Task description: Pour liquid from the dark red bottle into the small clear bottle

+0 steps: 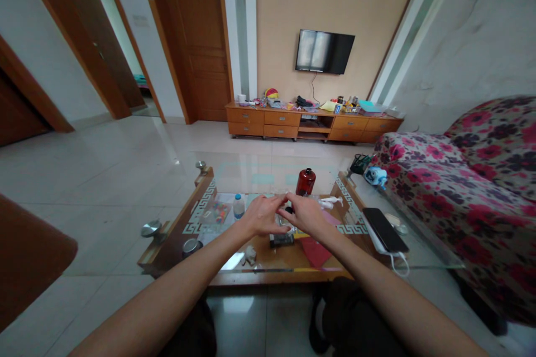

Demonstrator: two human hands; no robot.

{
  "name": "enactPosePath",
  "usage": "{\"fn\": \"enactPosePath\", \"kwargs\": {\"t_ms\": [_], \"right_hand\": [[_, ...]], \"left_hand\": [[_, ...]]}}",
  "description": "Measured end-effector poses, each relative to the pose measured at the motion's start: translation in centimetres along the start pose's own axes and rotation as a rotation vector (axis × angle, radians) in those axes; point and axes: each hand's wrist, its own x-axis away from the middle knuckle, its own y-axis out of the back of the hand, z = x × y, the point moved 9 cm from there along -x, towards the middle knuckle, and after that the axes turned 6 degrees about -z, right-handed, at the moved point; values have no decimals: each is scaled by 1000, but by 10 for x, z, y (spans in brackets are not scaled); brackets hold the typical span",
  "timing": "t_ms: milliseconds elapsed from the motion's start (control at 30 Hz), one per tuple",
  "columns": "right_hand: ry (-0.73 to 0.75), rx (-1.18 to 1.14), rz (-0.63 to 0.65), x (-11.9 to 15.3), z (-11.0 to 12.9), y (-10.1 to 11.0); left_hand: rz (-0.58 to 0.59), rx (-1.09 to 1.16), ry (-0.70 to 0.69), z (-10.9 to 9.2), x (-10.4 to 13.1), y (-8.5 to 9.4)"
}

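Over the middle of the glass coffee table, my left hand and my right hand meet at their fingertips. The fingers of both are stretched out, with thumbs apart from them, and I see nothing held. Just beyond my right hand stands a dark red bottle with a short black neck. To its right lies a white pump head. A small clear bottle with a blue cap is left of my left hand. Below the hands are a black box-like item and a red sheet.
A black phone with a white cable lies at the table's right. Metal glass supports stick up at the left. A floral sofa borders the right side. Along the far wall runs a cluttered wooden cabinet beneath a television.
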Motion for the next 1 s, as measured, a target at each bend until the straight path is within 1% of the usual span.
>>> {"fn": "enactPosePath", "kwargs": {"t_ms": [133, 200, 300, 367, 467, 567, 633, 733, 800, 867, 1000], "right_hand": [[17, -32, 19, 2, -2, 3], [-36, -9, 45, 3, -11, 2], [-125, 56, 102, 5, -26, -1], [-139, 56, 78, 6, -31, 2], [-67, -1, 4, 9, -28, 10], [-3, -31, 34, 13, -29, 8], [-22, -16, 49, 15, -36, 5], [-104, 32, 47, 16, -53, 5], [-158, 46, 38, 17, -64, 7], [-191, 36, 14, 18, -73, 12], [-224, 2, -32, 24, -89, 20]], "left_hand": [[-34, -33, 46, 14, -4, 1], [-45, -39, 51, 19, -5, -1], [-28, -41, 61, 24, -6, -7], [-7, -36, 72, 25, -8, -13], [-1, -29, 60, 22, -13, -19], [-12, -32, 43, 16, -20, -24], [-13, -32, 32, 11, -25, -29], [-3, -22, -1, 3, -29, -39], [-9, -18, -13, 1, -30, -44], [-21, -18, -2, 4, -32, -48], [-34, -14, 91, 22, -35, -55]]}}
